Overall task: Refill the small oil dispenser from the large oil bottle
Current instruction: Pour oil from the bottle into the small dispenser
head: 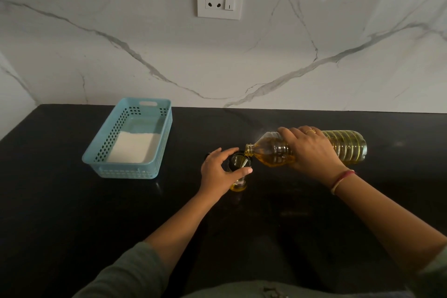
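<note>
Here, on the black polished stone desk [72,201], the right hand [312,150] is wrapped over the middle of a large clear ribbed plastic bottle of yellow oil [348,145], tipped nearly level with its open neck pointing left. The neck sits just over the mouth of the small clear glass oil dispenser [238,184], which stands upright on the desk with some yellow oil at its bottom. The left hand [219,172] curls around the dispenser's upper part, thumb on the near side, fingers on the far side. Well to the left rests a light-blue perforated plastic basket [128,169] with a white sheet lying inside it.
</note>
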Demonstrator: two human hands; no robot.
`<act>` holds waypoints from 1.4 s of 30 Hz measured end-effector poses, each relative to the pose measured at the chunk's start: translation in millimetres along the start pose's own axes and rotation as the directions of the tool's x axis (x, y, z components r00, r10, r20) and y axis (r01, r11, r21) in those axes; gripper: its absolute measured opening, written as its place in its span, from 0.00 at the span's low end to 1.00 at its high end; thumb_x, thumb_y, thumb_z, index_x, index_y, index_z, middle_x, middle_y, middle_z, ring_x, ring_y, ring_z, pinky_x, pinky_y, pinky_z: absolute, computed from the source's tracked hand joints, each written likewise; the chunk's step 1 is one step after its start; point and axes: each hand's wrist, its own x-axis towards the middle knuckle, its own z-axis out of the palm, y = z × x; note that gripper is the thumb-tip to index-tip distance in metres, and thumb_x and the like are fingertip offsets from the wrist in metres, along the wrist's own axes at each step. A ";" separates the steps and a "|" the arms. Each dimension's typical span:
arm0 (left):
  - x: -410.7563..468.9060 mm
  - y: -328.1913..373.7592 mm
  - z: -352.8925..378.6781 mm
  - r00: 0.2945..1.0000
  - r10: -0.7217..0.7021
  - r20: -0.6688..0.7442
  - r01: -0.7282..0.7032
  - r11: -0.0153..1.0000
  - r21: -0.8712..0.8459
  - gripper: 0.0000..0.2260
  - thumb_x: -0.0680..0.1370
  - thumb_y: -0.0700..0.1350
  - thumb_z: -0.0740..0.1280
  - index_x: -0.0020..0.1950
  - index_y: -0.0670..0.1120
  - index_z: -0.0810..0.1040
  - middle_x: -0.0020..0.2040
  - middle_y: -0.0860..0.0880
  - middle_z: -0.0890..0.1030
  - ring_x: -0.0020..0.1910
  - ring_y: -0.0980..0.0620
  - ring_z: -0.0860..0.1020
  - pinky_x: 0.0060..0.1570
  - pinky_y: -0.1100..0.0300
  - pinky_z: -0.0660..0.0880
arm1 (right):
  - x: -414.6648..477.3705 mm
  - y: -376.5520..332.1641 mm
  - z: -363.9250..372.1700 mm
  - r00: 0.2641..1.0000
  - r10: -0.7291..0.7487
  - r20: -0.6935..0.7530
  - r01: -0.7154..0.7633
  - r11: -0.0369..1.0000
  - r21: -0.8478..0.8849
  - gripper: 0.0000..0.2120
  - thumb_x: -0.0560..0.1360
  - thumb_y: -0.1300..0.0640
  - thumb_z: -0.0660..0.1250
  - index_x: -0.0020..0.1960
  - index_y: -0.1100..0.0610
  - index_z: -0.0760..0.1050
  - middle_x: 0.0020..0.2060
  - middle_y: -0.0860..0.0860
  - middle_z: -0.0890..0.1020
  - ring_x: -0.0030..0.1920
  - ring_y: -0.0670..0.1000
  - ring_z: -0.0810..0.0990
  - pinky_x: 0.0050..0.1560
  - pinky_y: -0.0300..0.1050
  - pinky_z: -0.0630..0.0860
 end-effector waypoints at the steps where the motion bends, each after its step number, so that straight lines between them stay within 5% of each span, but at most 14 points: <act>1: 0.1 -0.1 -0.1 1.000 0.001 0.004 -0.001 1.000 0.000 0.29 0.64 0.63 0.74 0.64 0.60 0.75 0.65 0.55 0.73 0.71 0.54 0.63 0.65 0.41 0.67 | 0.3 0.2 -0.3 1.000 -0.001 -0.002 0.001 1.000 0.001 0.37 0.65 0.42 0.75 0.68 0.53 0.64 0.55 0.54 0.80 0.57 0.58 0.78 0.60 0.55 0.72; 35: -0.2 0.2 -0.1 1.000 0.027 0.007 -0.027 1.000 -0.005 0.29 0.64 0.63 0.74 0.63 0.60 0.75 0.53 0.73 0.62 0.65 0.62 0.60 0.66 0.41 0.67 | -0.1 1.7 -2.6 1.000 -0.006 -0.018 0.005 1.000 -0.006 0.37 0.64 0.42 0.75 0.67 0.54 0.65 0.54 0.54 0.81 0.55 0.58 0.79 0.58 0.55 0.74; 42: -0.6 1.5 -1.0 1.000 0.022 0.012 -0.022 1.000 -0.013 0.29 0.63 0.64 0.74 0.64 0.60 0.75 0.56 0.66 0.65 0.70 0.54 0.63 0.66 0.41 0.67 | -0.1 0.9 -3.8 0.999 -0.006 -0.033 0.006 1.000 0.008 0.36 0.64 0.42 0.76 0.66 0.55 0.67 0.53 0.55 0.81 0.53 0.59 0.80 0.57 0.56 0.74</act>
